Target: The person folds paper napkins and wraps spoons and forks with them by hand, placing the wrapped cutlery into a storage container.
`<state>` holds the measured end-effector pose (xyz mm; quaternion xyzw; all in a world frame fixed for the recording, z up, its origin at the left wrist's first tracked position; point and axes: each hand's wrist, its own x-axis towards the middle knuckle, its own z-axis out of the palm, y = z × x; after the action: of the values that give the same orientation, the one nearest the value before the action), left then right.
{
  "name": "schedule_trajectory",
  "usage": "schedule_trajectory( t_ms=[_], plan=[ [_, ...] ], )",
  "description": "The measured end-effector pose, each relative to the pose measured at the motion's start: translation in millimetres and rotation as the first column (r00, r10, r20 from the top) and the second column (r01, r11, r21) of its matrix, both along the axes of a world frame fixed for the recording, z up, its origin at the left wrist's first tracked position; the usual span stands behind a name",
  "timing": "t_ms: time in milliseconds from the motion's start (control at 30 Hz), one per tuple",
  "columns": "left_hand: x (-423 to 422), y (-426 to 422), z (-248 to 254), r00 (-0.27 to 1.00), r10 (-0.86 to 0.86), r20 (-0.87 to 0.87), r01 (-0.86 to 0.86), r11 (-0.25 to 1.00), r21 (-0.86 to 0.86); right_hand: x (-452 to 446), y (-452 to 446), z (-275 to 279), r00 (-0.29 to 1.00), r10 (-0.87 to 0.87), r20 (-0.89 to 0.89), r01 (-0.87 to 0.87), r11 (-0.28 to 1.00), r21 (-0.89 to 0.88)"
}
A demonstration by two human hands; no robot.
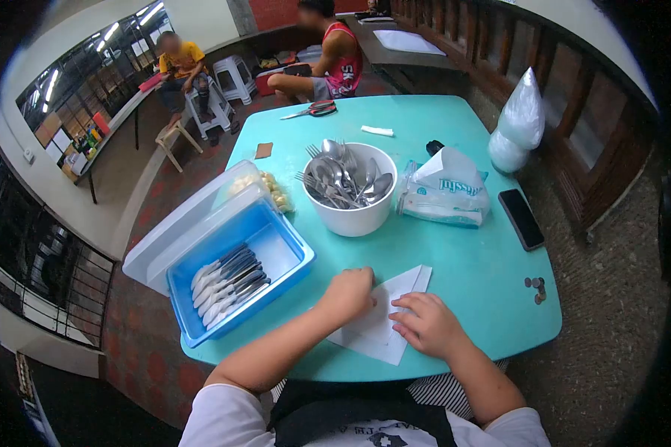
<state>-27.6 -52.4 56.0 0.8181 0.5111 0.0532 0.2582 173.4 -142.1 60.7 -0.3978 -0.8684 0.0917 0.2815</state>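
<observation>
A white paper napkin (376,335), partly folded, lies on the turquoise table near its front edge. My left hand (350,296) is closed at the napkin's upper left side, and what its curled fingers hold, if anything, is hidden. On the right part of the napkin rests my right hand (427,325), fingers spread. Beyond them stands a white bucket (354,221) full of spoons and forks. To the left, a blue container (285,244) holds several wrapped cutlery bundles (227,287), its clear lid tilted behind. A pack of tissues (447,197) sits right of the bucket.
Scissors (313,110), a brown scrap (264,150), a small white roll (377,131) and a bag of yellowish pieces (274,192) lie further back. At the right are a phone (522,220), coins (536,289) and a plastic bag (518,123). Two people sit beyond the table.
</observation>
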Motion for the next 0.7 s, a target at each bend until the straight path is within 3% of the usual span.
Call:
schedule_trajectory(
  t_ms=[100, 300, 400, 500, 533, 600, 633, 700],
  plan=[
    [-0.6, -1.1, -3.2, 0.996, -0.088, 0.006, 0.086, 0.986, 0.142, 0.8, 1.5, 0.8, 1.0, 0.028, -0.006, -0.028, 1.0, -0.006],
    [3.7, 12.7, 0.6, 0.997, -0.072, 0.011, 0.07, 0.991, 0.117, -3.0, 3.6, 1.3, 0.996, 0.094, 0.005, -0.093, 0.992, -0.08],
    [8.3, 7.7, 6.6, 0.986, 0.031, 0.164, -0.072, 0.965, 0.253, -3.4, 3.9, 3.2, 0.991, 0.058, 0.12, -0.05, 0.996, -0.073],
    [25.2, 0.7, 9.6, 0.813, -0.118, 0.57, -0.092, 0.941, 0.325, -3.2, 4.4, 1.4, 0.978, 0.045, 0.206, -0.023, 0.994, -0.11],
    [26.7, -1.4, 4.4, 0.762, -0.081, 0.643, 0.008, 0.993, 0.116, -2.2, 5.2, 1.5, 0.974, 0.054, 0.22, -0.023, 0.99, -0.138],
    [25.9, -4.0, -10.8, 0.66, 0.05, 0.749, 0.242, 0.931, -0.275, 3.2, 10.3, 12.6, 0.939, 0.117, 0.324, -0.052, 0.978, -0.203],
    [26.7, -3.0, -22.8, 0.606, 0.105, 0.788, 0.243, 0.919, -0.31, 2.9, 14.0, 23.0, 0.914, 0.155, 0.376, -0.069, 0.97, -0.233],
    [29.1, 1.7, -46.2, 0.483, 0.215, 0.849, 0.261, 0.89, -0.374, -2.5, 27.5, 61.6, 0.946, 0.021, 0.324, -0.029, 0.999, 0.019]
  ],
)
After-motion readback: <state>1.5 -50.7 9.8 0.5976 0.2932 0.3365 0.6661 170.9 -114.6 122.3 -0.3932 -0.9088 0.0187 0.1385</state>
